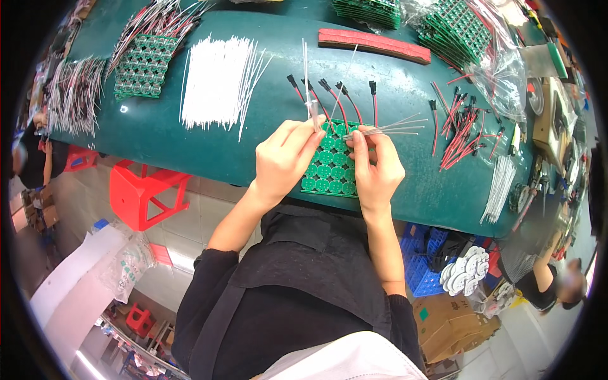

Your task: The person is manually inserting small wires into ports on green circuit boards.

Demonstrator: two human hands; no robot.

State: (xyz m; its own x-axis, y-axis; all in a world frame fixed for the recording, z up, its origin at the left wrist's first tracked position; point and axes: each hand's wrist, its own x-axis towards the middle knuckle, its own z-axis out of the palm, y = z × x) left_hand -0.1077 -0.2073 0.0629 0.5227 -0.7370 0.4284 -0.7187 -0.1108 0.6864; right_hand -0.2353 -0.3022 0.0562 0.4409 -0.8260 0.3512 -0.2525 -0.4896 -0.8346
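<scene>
A green circuit-board panel [328,166] of round boards lies on the table in front of me. Above its left part, my left hand [288,152] is closed in a pinch on thin white wires [306,73] that point away from me; their lower ends are hidden by the fingers. My right hand [378,166], over the panel's right edge, pinches a bundle of thin white wires [399,126] fanning out to the right. Several red-and-black leads [374,104] with black connectors stick out past the panel's far edge. Whether they are joined to it, I cannot tell.
On the green table [253,161], a pile of white wires [215,82] and a wired panel [147,66] lie left. A red foam-like strip [373,45] is beyond my hands. Loose connector leads [465,136] and another wire bundle [498,189] lie right. A red stool [144,193] stands left.
</scene>
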